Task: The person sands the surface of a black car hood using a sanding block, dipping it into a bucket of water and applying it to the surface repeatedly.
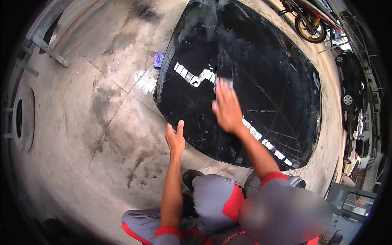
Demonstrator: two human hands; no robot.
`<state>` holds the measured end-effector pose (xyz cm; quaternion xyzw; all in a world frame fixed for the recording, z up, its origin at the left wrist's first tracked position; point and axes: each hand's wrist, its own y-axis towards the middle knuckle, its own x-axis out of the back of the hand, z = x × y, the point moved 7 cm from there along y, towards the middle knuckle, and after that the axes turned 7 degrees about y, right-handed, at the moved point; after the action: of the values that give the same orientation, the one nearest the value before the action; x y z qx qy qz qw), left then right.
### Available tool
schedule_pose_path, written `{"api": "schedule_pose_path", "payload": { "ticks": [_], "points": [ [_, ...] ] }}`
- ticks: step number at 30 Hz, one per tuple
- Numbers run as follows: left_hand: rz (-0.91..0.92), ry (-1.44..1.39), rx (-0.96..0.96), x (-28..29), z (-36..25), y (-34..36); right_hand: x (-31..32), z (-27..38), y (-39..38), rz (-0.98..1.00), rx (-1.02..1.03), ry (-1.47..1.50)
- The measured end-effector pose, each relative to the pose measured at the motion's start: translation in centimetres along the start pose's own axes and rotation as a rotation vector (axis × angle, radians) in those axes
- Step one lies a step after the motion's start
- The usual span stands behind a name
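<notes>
A large glossy black panel (277,73), shaped like a car hood, lies in front of me with wet-looking smears and streaks. My left hand (175,139) grips its lower left edge, thumb over the top. My right hand (226,106) lies on the middle of the panel, blurred, over a small pale grey pad (228,83) that is mostly hidden by the fingers. A small blue and purple item (159,59) sits just off the panel's left edge.
A tyre (26,120) and metal stands (49,51) are at the left on the stained concrete floor (110,102). A motorbike (310,28), parked cars (351,90) and a grey cabinet-like object (343,196) line the right. A round container (296,181) sits below the panel.
</notes>
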<state>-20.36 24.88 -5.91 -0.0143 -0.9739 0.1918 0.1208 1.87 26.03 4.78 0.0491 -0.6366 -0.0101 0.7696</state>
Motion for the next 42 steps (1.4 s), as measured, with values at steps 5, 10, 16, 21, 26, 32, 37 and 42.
{"api": "schedule_pose_path", "payload": {
  "ticks": [5, 10, 16, 21, 26, 32, 37, 42],
  "points": [
    [-0.037, 0.027, -0.02, 1.0, -0.6, 0.3, -1.3, 3.7, -8.4, 0.315, -0.029, 0.13],
    [-0.01, 0.018, -0.031, -1.8, -1.3, -0.1, 1.2, -9.7, 10.6, -0.075, -0.091, -0.063],
    [-0.096, 0.039, -0.108, 1.5, 0.9, 0.1, -1.7, 0.0, -3.2, 0.173, -0.007, 0.054],
    [-0.033, 0.049, -0.104, 0.4, 0.1, 0.5, 0.1, -2.1, 0.2, 0.059, -0.011, 0.01],
    [0.063, -0.045, 0.011, -1.7, 0.9, 0.7, 1.3, -11.9, 6.8, -0.11, -0.148, -0.054],
    [-0.02, -0.002, -0.027, 0.5, 1.4, 1.0, 0.0, 1.7, -13.4, 0.156, -0.122, 0.088],
    [-0.026, -0.011, -0.024, -1.9, 0.0, 0.2, 2.4, -4.8, -2.1, -0.079, -0.128, -0.037],
    [-0.064, -0.099, 0.011, 0.2, 0.4, 0.5, 0.1, 2.0, -11.6, 0.041, -0.113, 0.12]
  ]
}}
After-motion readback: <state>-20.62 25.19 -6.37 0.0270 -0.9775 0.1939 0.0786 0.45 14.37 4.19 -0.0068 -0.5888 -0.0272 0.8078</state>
